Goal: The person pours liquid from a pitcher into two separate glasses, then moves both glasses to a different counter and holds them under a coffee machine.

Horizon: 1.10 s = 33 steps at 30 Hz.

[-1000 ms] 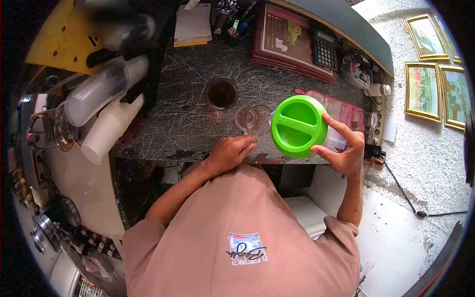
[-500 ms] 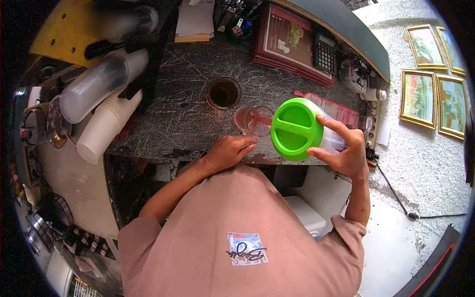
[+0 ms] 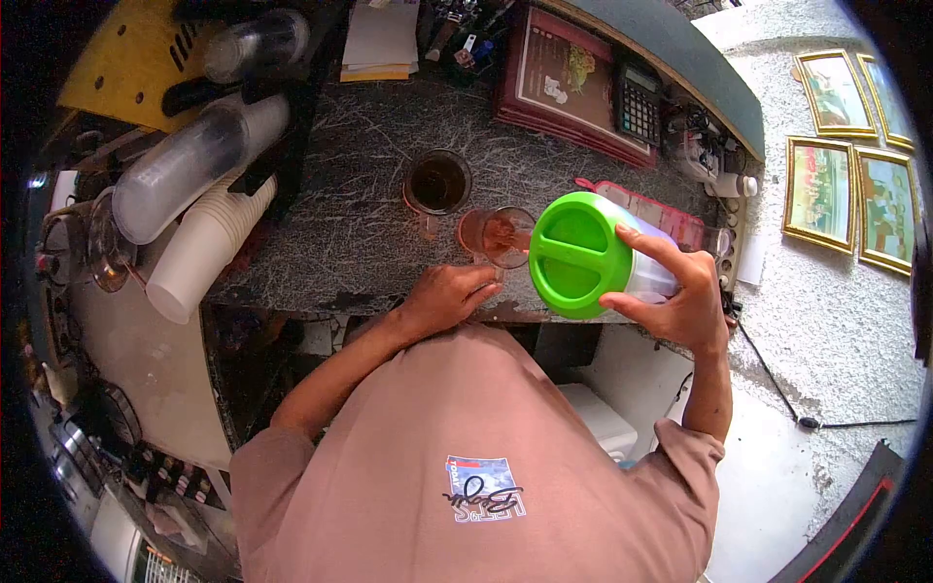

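Possibly, too steep a tilt could splash reddish liquid past the clear glass mug onto the scuffed desk. The right hand clasps the translucent plastic pitcher above it, round green lid beside the mug. The left hand meets the mug's handle; I cannot tell whether its grip is firm; otherwise, slippage.
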Available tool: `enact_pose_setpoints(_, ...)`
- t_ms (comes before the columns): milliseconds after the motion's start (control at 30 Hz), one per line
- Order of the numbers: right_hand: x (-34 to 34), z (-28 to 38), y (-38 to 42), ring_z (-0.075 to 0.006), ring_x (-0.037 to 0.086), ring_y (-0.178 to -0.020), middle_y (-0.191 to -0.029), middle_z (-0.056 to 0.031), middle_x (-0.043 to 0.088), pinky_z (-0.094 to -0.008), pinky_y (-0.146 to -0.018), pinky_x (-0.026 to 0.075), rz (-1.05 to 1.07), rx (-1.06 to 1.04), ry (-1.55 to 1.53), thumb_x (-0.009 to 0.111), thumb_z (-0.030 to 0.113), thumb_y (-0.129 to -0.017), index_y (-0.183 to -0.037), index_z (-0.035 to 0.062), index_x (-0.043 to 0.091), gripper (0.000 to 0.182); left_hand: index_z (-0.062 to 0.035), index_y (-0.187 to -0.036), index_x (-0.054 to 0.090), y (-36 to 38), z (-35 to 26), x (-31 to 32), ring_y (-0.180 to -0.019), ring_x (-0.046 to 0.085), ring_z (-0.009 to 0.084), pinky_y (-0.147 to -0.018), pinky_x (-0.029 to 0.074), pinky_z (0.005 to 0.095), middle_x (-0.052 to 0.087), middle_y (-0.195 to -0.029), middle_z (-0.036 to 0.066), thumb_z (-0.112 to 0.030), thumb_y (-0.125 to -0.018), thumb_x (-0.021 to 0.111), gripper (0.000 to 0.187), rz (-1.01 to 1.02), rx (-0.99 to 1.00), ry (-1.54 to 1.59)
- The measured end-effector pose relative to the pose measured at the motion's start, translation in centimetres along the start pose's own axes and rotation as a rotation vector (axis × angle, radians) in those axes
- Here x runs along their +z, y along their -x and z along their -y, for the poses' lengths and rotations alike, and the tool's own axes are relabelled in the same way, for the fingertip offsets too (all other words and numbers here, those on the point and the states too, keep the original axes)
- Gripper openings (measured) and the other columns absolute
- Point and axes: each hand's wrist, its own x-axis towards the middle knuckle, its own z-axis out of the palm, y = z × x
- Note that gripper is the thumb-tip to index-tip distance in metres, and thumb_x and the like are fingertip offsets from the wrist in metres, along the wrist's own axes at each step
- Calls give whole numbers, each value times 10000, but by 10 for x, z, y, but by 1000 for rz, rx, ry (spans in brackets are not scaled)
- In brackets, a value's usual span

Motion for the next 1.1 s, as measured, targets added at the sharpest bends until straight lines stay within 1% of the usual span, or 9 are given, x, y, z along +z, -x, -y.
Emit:
enact_pose_setpoints(67, 0, 0, 0, -285, 765, -924, -1094, -216, 740, -335, -769, 611, 1, -6, -20, 940, 207, -668, -1270, -8, 662, 697, -64, -1064, 687, 0, 6, 6, -809, 707, 378, -696, 566, 478, 722, -914, 174, -273, -981, 634, 231, -83, 82, -11)
enact_pose_setpoints(300, -3, 0, -1, -281, 764, -932, -1108, -220, 736, -336, -775, 608, 0, -27, 4, 941, 201, -666, -1272, -15, 659, 702, -61, -1047, 681, 0, 6, 5, -810, 703, 384, -692, 560, 487, 716, -910, 179, -272, -978, 638, 227, -88, 74, 1)
enact_pose_setpoints(400, -6, 5, -2, -282, 761, -947, -1126, -221, 731, -338, -785, 606, 26, -3, 16, 938, 202, -672, -1269, -21, 657, 696, -59, -1046, 682, 0, 2, 2, -827, 702, 383, -694, 558, 488, 716, -918, 177, -276, -980, 636, 231, -63, 66, -28)
enact_pose_setpoints(467, -7, 6, -2, -311, 712, -1082, -1201, -183, 712, -394, -916, 588, 37, 49, -14, 919, 221, -692, -1229, 24, 678, 621, -57, -1045, 682, 0, 1, 0, -840, 703, 380, -700, 558, 482, 718, -929, 175, -279, -981, 636, 236, -54, 67, -22)
enact_pose_setpoints(700, -8, 9, -5, -316, 708, -1088, -1204, -184, 711, -399, -924, 584, 40, 29, 4, 916, 221, -694, -1231, 18, 672, 623, -64, -1069, 690, 1, 2, 2, -845, 706, 376, -715, 564, 474, 723, -941, 170, -276, -980, 638, 235, -89, 75, -4)
enact_pose_setpoints(1000, -8, 7, -6, -317, 716, -1070, -1191, -180, 718, -401, -914, 590, 38, 17, 30, 917, 235, -695, -1214, 17, 678, 611, -68, -1096, 704, 1, 3, 2, -858, 715, 363, -732, 574, 463, 734, -979, 163, -280, -980, 638, 251, -78, 61, -8)
enact_pose_setpoints(1067, -8, 7, -6, -319, 720, -1062, -1187, -179, 720, -403, -911, 592, 37, 9, 28, 919, 240, -693, -1211, 20, 680, 611, -70, -1138, 704, 1, 4, 2, -897, 720, 373, -765, 584, 459, 733, -1037, 180, -295, -986, 642, 278, -39, 29, 2)
enact_pose_setpoints(1100, -8, 7, -6, -319, 720, -1062, -1187, -179, 720, -403, -911, 592, 37, 9, 28, 919, 240, -693, -1211, 20, 680, 611, -70, -1138, 704, 1, 4, 1, -897, 720, 373, -765, 584, 459, 733, -1037, 180, -295, -986, 642, 278, -38, 28, 2)
